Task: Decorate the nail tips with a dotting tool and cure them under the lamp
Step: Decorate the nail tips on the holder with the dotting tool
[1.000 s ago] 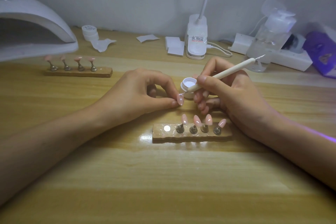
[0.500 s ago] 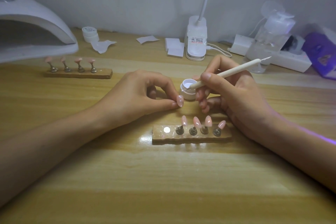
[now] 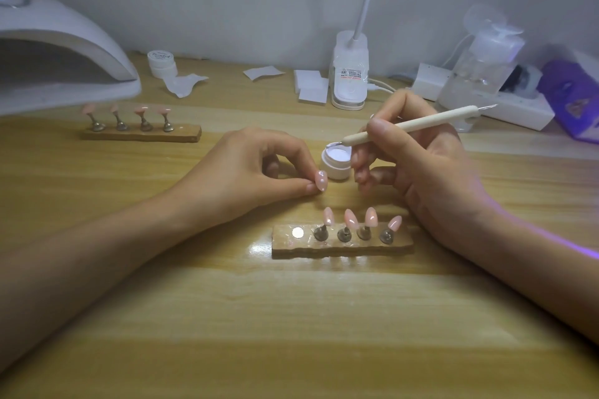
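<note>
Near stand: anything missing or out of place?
Near stand: leftmost spot bare, only a shiny disc showing; the other four pegs hold pink tips. The left hand pinches a fifth tip, likely from there.

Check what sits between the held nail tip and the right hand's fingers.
The small open white pot sits between the nail tip and the right hand, seen in the head view.

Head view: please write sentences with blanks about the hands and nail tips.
The left hand holds one pink nail tip; the near wooden holder strip carries ____ more.
Its bare metal disc is at its ____ end.
The right hand holds the white dotting tool at the small white gel jar ____ the two hands.
Missing: four, left, between.
</note>
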Available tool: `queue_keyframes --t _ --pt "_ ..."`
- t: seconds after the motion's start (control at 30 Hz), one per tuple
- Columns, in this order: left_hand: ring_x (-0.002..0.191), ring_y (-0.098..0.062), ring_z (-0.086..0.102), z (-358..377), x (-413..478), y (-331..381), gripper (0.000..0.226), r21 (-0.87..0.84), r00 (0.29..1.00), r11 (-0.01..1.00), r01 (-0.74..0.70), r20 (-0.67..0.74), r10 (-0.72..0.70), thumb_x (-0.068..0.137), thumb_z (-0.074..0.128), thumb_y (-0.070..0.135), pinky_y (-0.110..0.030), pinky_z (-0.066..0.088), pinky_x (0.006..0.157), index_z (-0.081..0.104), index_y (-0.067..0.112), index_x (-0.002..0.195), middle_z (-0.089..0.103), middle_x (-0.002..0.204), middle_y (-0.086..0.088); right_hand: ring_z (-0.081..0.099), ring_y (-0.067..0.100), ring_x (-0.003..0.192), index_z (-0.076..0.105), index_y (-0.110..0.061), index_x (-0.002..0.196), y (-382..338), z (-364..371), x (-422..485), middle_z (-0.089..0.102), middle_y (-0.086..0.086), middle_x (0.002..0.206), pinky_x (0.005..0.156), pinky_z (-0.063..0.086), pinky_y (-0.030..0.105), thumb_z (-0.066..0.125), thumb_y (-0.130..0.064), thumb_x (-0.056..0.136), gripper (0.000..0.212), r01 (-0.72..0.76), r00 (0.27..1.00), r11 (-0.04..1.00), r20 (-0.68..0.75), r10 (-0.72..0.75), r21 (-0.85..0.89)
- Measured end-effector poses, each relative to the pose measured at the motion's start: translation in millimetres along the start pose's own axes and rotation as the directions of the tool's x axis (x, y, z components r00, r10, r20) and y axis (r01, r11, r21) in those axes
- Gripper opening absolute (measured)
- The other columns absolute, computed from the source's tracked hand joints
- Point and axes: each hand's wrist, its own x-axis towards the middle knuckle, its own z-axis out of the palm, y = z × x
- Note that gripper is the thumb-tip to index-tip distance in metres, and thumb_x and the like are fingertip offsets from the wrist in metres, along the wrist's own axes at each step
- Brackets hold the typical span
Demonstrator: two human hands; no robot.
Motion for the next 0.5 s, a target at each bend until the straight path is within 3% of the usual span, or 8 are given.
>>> queue_keyframes --t 0.13,0.5 --pt "0.053 0.012 0.054 1.4 -0.9 2.7 0.021 -0.034 1.0 0.999 -0.005 0.014 0.006 0.08 0.079 0.009 0.002 0.034 0.056 0.071 0.027 0.074 0.06 0.058 0.029 0.062 0.019 0.058 0.056 -0.02 0.073 0.7 0.2 -0.6 0.066 0.013 0.071 0.051 0.051 0.026 0.061 -0.016 0.089 0.017 -0.028 1.0 1.0 -0.003 0.028 -0.012" --pt "0.051 0.011 0.053 1.3 0.5 5.0 0.023 -0.021 1.0 1.0 -0.002 0.01 0.002 0.08 0.079 0.009 0.001 0.034 0.054 0.069 0.028 0.073 0.058 0.055 0.029 0.059 0.02 0.052 0.056 -0.02 0.068 3.0 0.8 0.2 0.065 0.01 0.063 0.047 0.049 0.024 0.062 -0.012 0.086 0.021 -0.105 0.994 0.989 0.028 0.108 -0.103"
